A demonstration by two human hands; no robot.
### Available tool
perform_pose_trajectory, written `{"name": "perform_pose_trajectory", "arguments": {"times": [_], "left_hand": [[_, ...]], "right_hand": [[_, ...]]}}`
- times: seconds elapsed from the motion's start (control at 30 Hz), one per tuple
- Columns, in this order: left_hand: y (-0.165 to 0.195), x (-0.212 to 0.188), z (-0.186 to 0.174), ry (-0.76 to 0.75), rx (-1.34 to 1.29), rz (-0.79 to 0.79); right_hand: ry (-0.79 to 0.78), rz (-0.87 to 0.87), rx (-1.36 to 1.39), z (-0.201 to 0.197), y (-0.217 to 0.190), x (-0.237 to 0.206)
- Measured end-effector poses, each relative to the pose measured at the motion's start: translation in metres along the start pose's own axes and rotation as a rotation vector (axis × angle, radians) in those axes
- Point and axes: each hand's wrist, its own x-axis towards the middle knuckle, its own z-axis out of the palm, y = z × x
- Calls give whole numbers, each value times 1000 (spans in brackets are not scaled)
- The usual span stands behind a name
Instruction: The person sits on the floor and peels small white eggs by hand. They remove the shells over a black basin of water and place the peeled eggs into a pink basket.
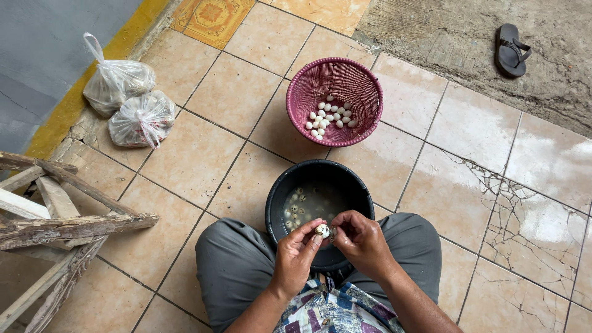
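On my far left lie two knotted clear plastic bags (129, 98). My left hand (296, 256) pinches a small speckled quail egg (322, 230) over the round black plastic bucket (280, 191); my right hand (362, 240) picks at it, fingertips closed on its shell. Beyond sits a pink woven plastic basket (364, 86).

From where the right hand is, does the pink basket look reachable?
Probably yes: the right hand is busy on the small egg, but only the open black bucket lies between it and the pink basket.

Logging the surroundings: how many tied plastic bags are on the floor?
2: one plastic bag by the yellow wall edge, the other plastic bag touching it, just nearer. None seems hidden.
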Motion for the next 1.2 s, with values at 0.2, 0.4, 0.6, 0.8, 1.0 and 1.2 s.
{"name": "perform_pose_trajectory", "arguments": {"times": [0.2, 0.4, 0.6, 0.8, 1.0, 1.2], "left_hand": [[-8, 3, -10, 16, -262, -199], [-13, 3, -15, 45, -480, -247], [-16, 5, -14, 28, -347, -269], [-19, 5, -14, 33, -103, -216], [-20, 2, -13, 21, -87, -236], [-14, 2, -12, 15, -447, -228]], "right_hand": [[-18, -63, -80, -2, 5, -2], [110, -381, -398, -3, -7, 11], [-73, -360, -251, -5, -21, 6], [-138, -296, -335, -6, -23, 7], [-46, -423, -364, -1, -12, 2], [136, -375, -481, 7, 1, 4]]}}
